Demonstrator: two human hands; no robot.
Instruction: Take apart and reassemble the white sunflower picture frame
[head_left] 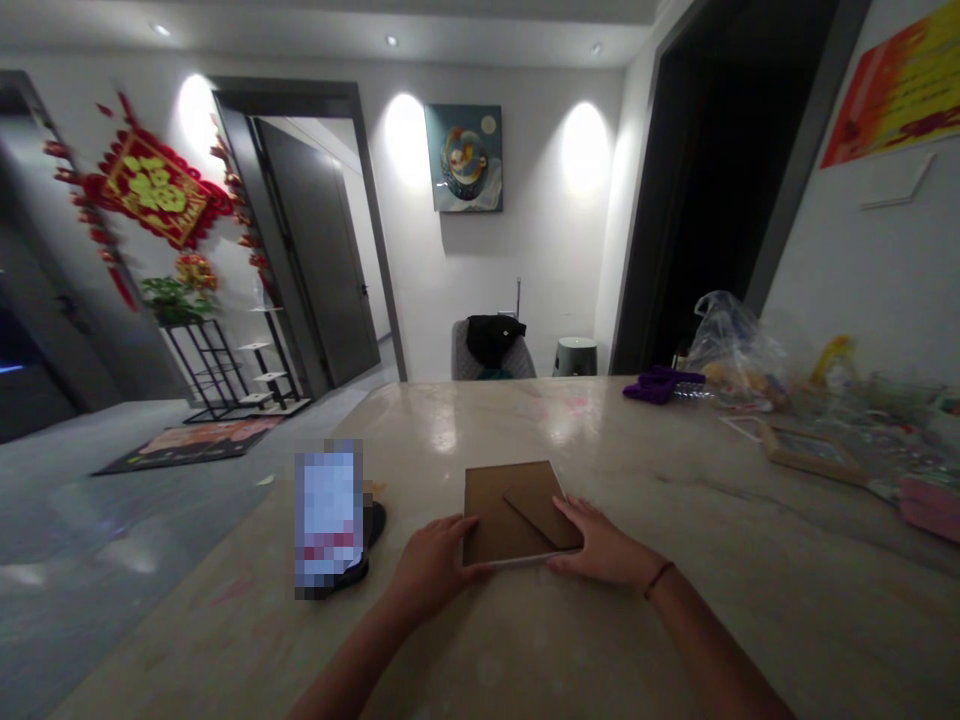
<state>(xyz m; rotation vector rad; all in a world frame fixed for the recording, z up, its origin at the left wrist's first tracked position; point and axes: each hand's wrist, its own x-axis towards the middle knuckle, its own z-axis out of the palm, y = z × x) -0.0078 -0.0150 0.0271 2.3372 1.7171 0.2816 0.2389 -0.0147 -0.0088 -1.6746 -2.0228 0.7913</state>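
Observation:
A small picture frame (pixel 491 510) lies back up on the marble table in front of me. It shows a brown backing board with a tapered stand flap lying on it and a thin white edge along the near side. My left hand (pixel 439 555) grips its left side, with the thumb at the near left corner. Around the near right corner my right hand (pixel 600 540) holds it, fingers over the flap and thumb at the near edge. The frame's front is hidden.
A phone (pixel 328 520) with a blurred screen stands on a dark holder at the left. To the right are a purple cloth (pixel 660 385), a clear plastic bag (pixel 735 350), a wooden frame (pixel 814 453) and a pink item (pixel 930 508). A chair (pixel 459 352) stands beyond the table.

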